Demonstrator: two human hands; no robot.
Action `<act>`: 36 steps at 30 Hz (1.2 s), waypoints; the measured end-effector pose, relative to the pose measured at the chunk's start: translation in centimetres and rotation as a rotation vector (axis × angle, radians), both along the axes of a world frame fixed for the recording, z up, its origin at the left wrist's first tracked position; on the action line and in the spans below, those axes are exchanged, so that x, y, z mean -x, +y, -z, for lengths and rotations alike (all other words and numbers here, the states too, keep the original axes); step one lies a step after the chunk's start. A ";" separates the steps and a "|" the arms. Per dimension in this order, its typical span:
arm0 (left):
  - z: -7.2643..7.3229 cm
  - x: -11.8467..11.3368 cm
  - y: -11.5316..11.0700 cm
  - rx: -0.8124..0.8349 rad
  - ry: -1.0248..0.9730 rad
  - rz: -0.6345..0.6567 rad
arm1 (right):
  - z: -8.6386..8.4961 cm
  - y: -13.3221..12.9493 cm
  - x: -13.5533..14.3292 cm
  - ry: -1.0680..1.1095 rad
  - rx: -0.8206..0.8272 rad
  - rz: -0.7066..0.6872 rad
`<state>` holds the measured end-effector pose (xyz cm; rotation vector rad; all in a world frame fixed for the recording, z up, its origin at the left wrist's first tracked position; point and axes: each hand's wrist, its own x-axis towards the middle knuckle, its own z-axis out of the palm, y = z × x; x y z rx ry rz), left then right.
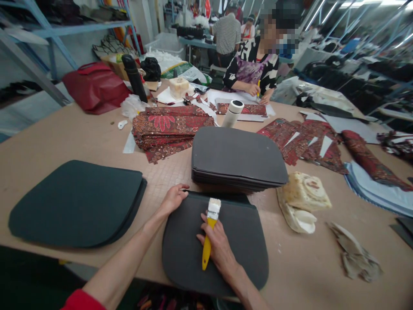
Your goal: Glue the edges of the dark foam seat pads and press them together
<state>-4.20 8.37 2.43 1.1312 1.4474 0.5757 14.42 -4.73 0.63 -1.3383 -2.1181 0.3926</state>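
My right hand [220, 243] is closed around a flat paintbrush [207, 251] with a yellow handle and pale, coated bristles. The bristles point away from me, above a dark grey panel [245, 254] with rounded near corners. At that panel's far left corner, my left hand [173, 199] has its thumb and fingers closed on the edge. A folded-looking strip runs along the panel's far edge. Just beyond lies a thick stack of similar grey panels [237, 153]. To the left are dark green panels [75, 202], one on another.
A glue-crusted tub [305, 191] and a crumpled rag [355, 254] lie to the right. Patterned red fabric pieces [174, 125] and a white bottle [232, 113] stand beyond the stack. Across the table [155, 170], a co-worker [253, 64] holds a yellow-handled tool.
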 end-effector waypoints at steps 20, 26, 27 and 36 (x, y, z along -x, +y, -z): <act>-0.1 2.5 -3.1 0.132 -0.265 -0.142 | 1.1 -0.5 0.0 0.000 -0.006 0.004; -0.5 1.6 -4.1 0.126 -0.348 -0.246 | -1.0 2.6 0.8 0.055 -0.153 -0.006; -0.7 1.5 -4.2 0.129 -0.367 -0.252 | -1.4 3.4 1.1 0.056 -0.160 -0.024; -1.5 1.7 -5.1 0.107 -0.482 -0.252 | -2.3 6.8 2.0 -0.041 -0.150 -0.180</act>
